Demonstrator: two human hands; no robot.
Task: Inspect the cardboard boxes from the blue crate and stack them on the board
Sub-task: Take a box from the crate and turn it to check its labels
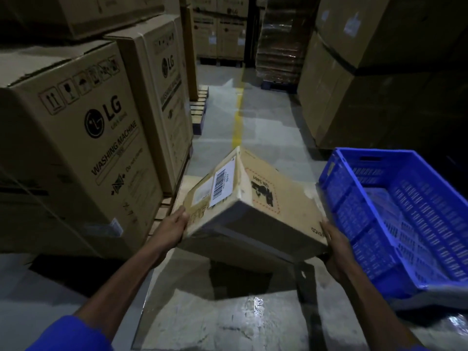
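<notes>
I hold a brown cardboard box [255, 198] tilted in the air in front of me, one corner pointing away. It carries a white barcode label and a red-dashed hazard mark. My left hand [174, 224] grips its near left corner. My right hand [334, 247] holds its near right corner from below. The blue crate [354, 206] stands on the floor to the right, its inside showing only a pale sheet. A flat board [222, 317] lies on the floor under the box, partly shaded by it.
Tall washing-machine cartons [83, 148] on wooden pallets line the left side. More large cartons [354, 84] stack up on the right. An aisle with a yellow floor line [238, 120] runs ahead to wrapped pallets [278, 41].
</notes>
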